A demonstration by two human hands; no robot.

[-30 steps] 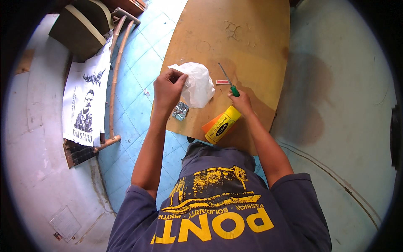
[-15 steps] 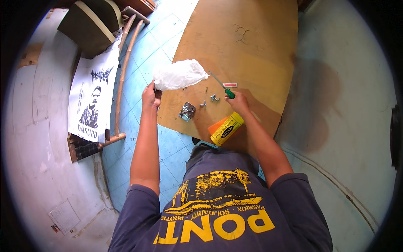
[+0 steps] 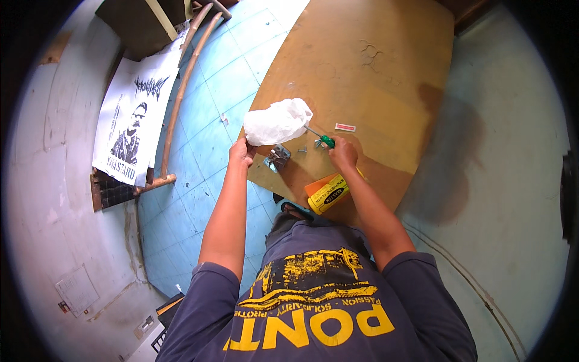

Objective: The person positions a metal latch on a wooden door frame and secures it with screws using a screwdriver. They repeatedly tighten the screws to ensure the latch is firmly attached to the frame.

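My left hand (image 3: 242, 152) is closed on the near left end of a crumpled white plastic bag (image 3: 277, 122), held up over the table's left edge. What the bag contains, if anything, is hidden. My right hand (image 3: 344, 154) grips the green handle of a screwdriver (image 3: 327, 141). Its metal shaft points left, with the tip at the bag's right edge; whether it is inside or just against it I cannot tell. Below the bag, a shiny metal bracket or hinge (image 3: 277, 158) lies on the table. Small screws (image 3: 302, 149) are scattered between it and my right hand.
The brown wooden table (image 3: 386, 78) stretches away from me. On it are a small red-and-white packet (image 3: 345, 127) and, close to my body, a yellow package (image 3: 330, 194) with an orange piece beside it. A bamboo-framed rack (image 3: 172, 102) with a poster stands left, over blue floor tiles (image 3: 223, 78).
The view has shifted, so the table appears farther right. My right hand has brought the screwdriver leftward and nearer across the table, its shaft now overlapping the bag's edge. The left hand keeps its hold.
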